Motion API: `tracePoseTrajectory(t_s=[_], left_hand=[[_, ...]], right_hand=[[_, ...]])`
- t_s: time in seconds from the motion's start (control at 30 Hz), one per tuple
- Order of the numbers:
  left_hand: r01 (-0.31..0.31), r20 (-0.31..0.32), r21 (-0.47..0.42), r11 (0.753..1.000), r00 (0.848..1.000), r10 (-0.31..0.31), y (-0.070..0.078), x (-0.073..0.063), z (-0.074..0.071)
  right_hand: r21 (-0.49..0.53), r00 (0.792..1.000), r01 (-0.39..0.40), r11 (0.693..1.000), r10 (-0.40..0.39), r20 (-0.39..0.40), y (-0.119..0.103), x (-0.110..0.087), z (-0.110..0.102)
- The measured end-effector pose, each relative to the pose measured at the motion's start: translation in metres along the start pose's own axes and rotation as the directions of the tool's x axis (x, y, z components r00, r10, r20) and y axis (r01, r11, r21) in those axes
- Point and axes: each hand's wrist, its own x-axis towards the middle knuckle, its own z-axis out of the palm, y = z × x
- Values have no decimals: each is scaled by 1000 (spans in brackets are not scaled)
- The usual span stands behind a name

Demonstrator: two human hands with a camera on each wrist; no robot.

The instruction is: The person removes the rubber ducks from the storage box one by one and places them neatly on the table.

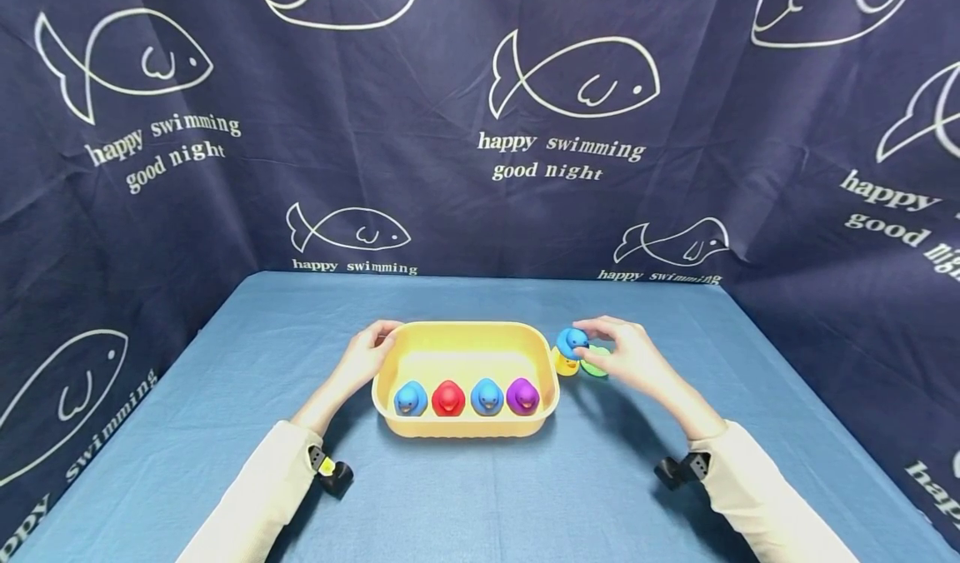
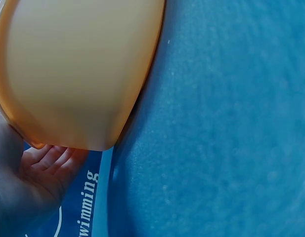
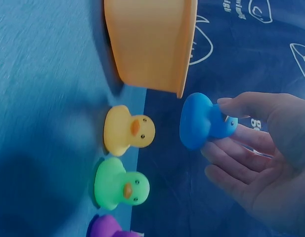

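My left hand (image 1: 363, 358) grips the left end of a yellow plastic basin (image 1: 465, 428), thumb at the rim in the left wrist view. My right hand (image 1: 628, 353) pinches a blue rubber duck (image 3: 196, 121) by its head, between thumb and fingers. That duck is held up off the table, just right of the basin. Beneath it stand a yellow rubber duck (image 3: 123, 130) and a green rubber duck (image 3: 115, 185). Inside the basin, a blue duck (image 1: 410, 398), a red duck (image 1: 448, 398), another blue duck (image 1: 487, 396) and a purple duck (image 1: 522, 396) line the near side.
At the lower edge of the right wrist view, part of another purple duck (image 3: 107, 228) shows beyond the green one. A blue cloth (image 1: 480, 505) covers the table. Dark blue curtains (image 1: 450, 130) with white fish drawings enclose the back and sides.
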Motion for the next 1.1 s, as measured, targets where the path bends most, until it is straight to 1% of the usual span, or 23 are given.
tracePoseTrajectory(t_s=[0.17,0.3,0.43,0.67,0.8,0.97,1.1], left_hand=[[3,-2,8,1000,1000,-3,0,1,0],[1,-1,15,1000,1000,-1,0,2,0],[-2,0,24,1000,1000,2,0,1,0],[-8,0,14,1000,1000,8,-1,-1,0],[4,6,-5,1000,1000,-4,-1,-1,1],[3,6,-7,1000,1000,-3,0,-2,1],[-8,2,1,1000,1000,8,0,-2,0]], right_hand=[[-25,1000,6,1000,-7,-4,8,-5,-4],[-47,999,22,999,-23,-22,15,-9,-7],[-43,999,31,999,-32,-40,22,-14,-9],[-84,997,53,995,-57,-47,31,-19,-10],[-96,997,48,994,-53,-52,36,-22,-11],[-120,996,44,992,-52,-67,40,-25,-14],[-101,997,39,994,-45,-61,42,-27,-18]])
